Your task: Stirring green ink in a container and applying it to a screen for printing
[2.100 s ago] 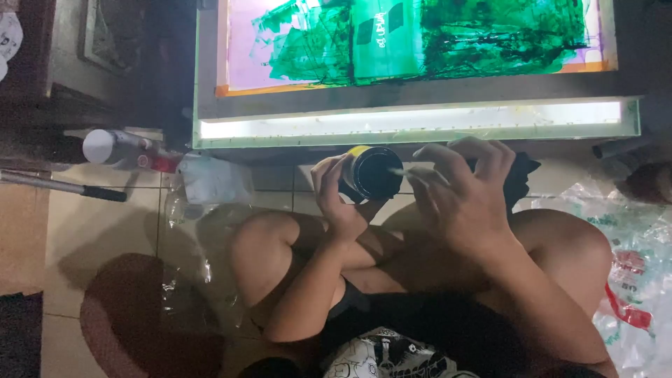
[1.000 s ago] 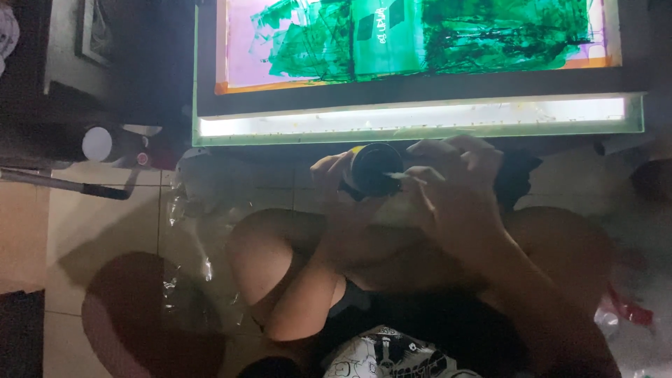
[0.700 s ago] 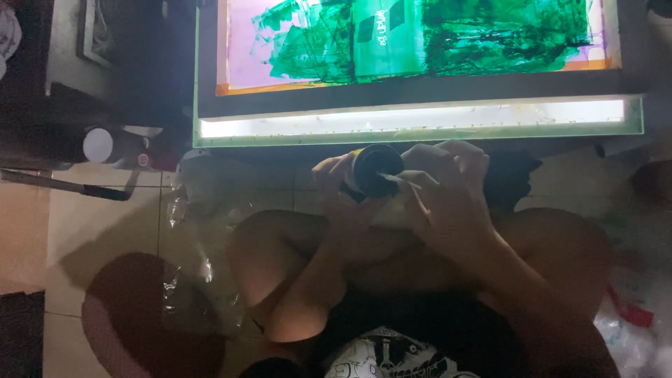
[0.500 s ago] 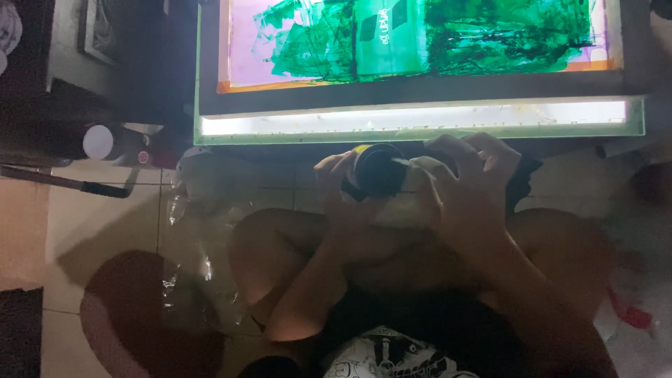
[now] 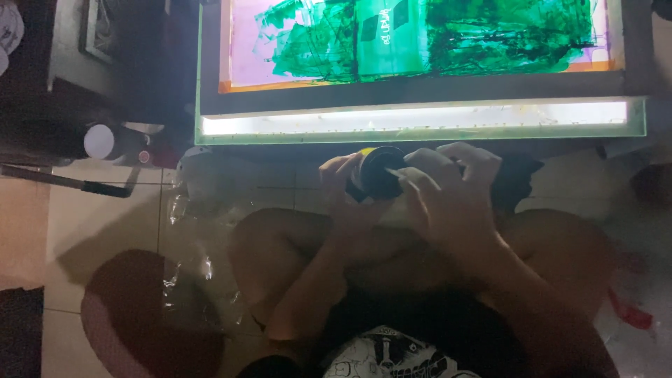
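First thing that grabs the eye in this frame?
The lit frame glowing across the top, with a screen smeared in green over purple and orange on it. Just below, at centre, the left hand holds a small dark jar while the right hand works a thin stick at its mouth.

jar (image 5: pixel 378 171) between hands — frame (image 5: pixel 420 84) behind | plastic sheet (image 5: pixel 199 238) left
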